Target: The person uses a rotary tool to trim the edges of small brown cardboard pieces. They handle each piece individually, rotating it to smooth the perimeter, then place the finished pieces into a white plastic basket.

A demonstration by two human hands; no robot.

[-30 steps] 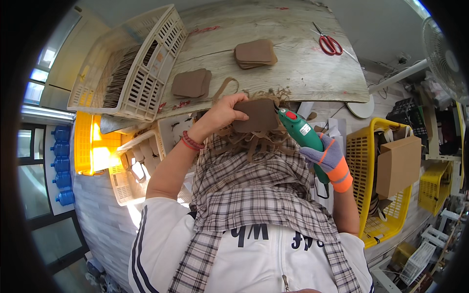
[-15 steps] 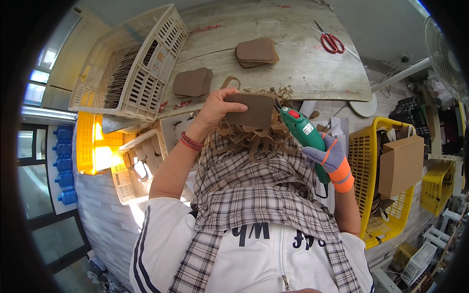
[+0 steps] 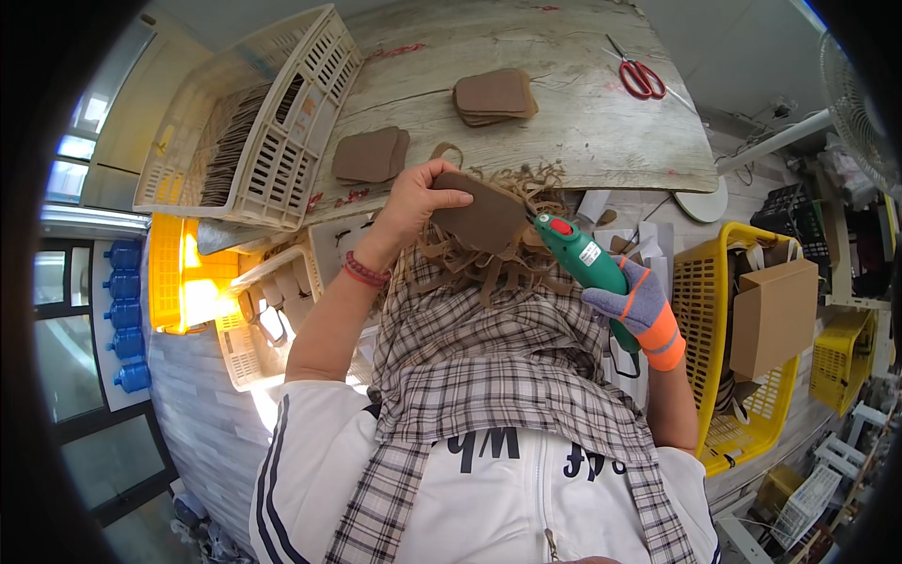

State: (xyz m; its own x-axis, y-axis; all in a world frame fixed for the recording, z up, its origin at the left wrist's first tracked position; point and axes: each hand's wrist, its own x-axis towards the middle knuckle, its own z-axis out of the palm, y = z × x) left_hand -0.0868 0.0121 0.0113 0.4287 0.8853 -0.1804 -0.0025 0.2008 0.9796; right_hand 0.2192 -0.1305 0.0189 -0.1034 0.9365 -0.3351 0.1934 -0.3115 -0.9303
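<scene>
Above my lap, my left hand pinches a flat brown pad by its left edge, thumb on top. Wrapped round a green corded electric cutter with a red button, my gloved right hand points its dark tip at the pad's right edge. Whether the tip touches the pad I cannot tell. Curly brown offcut strips lie under the pad, on the checked apron. Two stacks of similar pads, a left one and a farther one, rest on the table.
Red-handled scissors lie on the worn table. A white crate of brown pieces stands at its left end. A yellow basket with a cardboard box is on my right; a cream basket is on my left.
The pad has turned and tilted in my left hand, its right end now lower. The cutter has shifted slightly down, staying at the pad's right edge.
</scene>
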